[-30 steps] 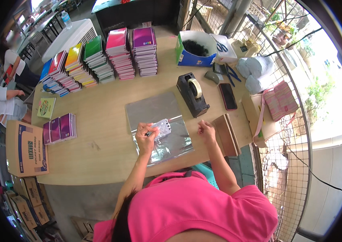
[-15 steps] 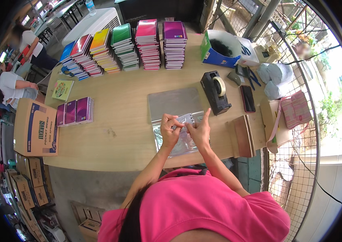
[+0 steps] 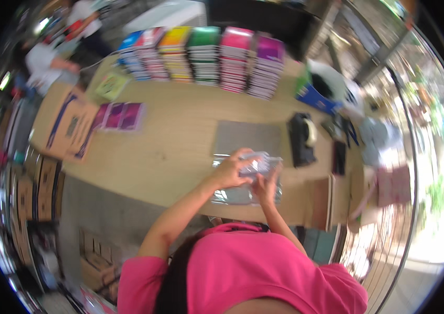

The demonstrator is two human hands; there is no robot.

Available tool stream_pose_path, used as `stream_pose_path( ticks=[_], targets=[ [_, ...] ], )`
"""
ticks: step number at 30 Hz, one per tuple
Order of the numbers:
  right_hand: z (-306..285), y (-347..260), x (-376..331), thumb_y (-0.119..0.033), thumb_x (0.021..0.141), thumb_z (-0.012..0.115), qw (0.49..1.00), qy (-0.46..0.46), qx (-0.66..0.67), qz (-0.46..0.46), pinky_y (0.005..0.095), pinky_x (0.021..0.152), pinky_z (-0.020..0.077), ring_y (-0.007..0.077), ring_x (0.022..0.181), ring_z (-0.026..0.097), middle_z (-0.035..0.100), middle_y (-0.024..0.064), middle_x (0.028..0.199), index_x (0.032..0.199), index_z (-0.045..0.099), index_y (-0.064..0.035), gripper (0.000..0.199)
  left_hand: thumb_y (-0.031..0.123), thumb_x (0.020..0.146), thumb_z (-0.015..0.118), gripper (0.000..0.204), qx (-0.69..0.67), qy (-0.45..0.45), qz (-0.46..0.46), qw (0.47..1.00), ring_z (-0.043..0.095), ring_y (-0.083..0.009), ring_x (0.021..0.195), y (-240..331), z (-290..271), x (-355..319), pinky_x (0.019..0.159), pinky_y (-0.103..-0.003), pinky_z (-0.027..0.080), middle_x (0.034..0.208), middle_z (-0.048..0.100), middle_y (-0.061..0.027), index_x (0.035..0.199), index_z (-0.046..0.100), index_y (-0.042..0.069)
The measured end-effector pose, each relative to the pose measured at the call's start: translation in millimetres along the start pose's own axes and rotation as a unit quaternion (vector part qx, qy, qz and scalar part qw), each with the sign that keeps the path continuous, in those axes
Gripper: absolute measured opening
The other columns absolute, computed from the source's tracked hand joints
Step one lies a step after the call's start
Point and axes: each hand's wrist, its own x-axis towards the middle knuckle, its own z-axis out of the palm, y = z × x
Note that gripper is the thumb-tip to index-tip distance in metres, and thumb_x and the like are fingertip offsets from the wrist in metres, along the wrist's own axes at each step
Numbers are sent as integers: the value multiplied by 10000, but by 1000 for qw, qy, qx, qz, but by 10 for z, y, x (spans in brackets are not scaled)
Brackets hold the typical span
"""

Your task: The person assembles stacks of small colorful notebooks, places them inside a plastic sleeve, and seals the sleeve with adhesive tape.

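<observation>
Right now a small clear plastic packet point(image 3: 259, 163) sits between my two hands, just above the near part of the counter point(image 3: 180, 152). It is see-through and glossy, crinkled, catching pale highlights, with something light-coloured inside that I cannot make out through the blur. My left hand point(image 3: 231, 170) covers its left end, fingers point(image 3: 243, 155) curled over the top edge and clamped on it. My right hand point(image 3: 266, 186) comes up from below on the right, fingers pressed together against the packet's underside; it looks like a pinch, though the picture is too soft for me to be sure.

Under my hands lies a flat stack of clear sleeves point(image 3: 246, 144), grey and shiny, reaching away from me across the wood. Just to the right of it stands a black tape dispenser point(image 3: 302, 138), and beyond that a dark phone-like slab point(image 3: 338, 157) and a blue box point(image 3: 319, 99) near the far right corner. A brown cardboard piece point(image 3: 320, 201) lies at the near right edge, with a pink patterned bag point(image 3: 393, 186) well past it.

Along the far side runs a row of notebook stacks point(image 3: 206, 56) in blue, yellow, green, pink and purple. Over on the left, a few purple booklets point(image 3: 118, 115) lie flat, beside an open cardboard carton point(image 3: 62, 128). Another person point(image 3: 49, 60) in white is at the far left corner.
</observation>
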Motion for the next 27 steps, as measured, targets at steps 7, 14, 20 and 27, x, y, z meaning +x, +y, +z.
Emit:
stream_pose_path(
  ticks=[7,14,20,27],
  targets=[
    [-178,-1388,89,-385,1025,467,748,-386,438,317,346,814,542,206,1042,611,588,122,1202,1489,344,-56,582,-7,654,696,825,247,-40,279,927,439,-300,1361,248,-596,-473,1117,-433,388,1441,463,-130,1415,529,263],
    [2506,-1985,329,-128,948,621,880,-389,268,58,357,1001,454,227,1181,551,517,141,1367,1564,218,-61,739,164,905,630,817,-407,469,-185,761,362,-264,1389,-640,-1855,-1623,1116,-434,322,1581,239,-115,1572,159,159],
    [5471,-2728,162,-245,929,644,915,-380,23,-136,376,871,519,271,1047,631,529,205,1359,1552,301,-238,711,186,942,600,707,-222,617,-222,722,408,-261,1330,-1190,-2646,-2397,1069,-383,375,1541,295,-137,1546,238,128],
    [6455,-3085,221,-545,885,622,887,-221,-299,-274,634,908,414,423,1277,431,353,254,1437,1530,315,-202,793,62,923,604,601,-98,613,-180,763,418,-280,1312,-1699,-3289,-2408,1043,-389,411,1488,348,-135,1460,335,51]
  ],
)
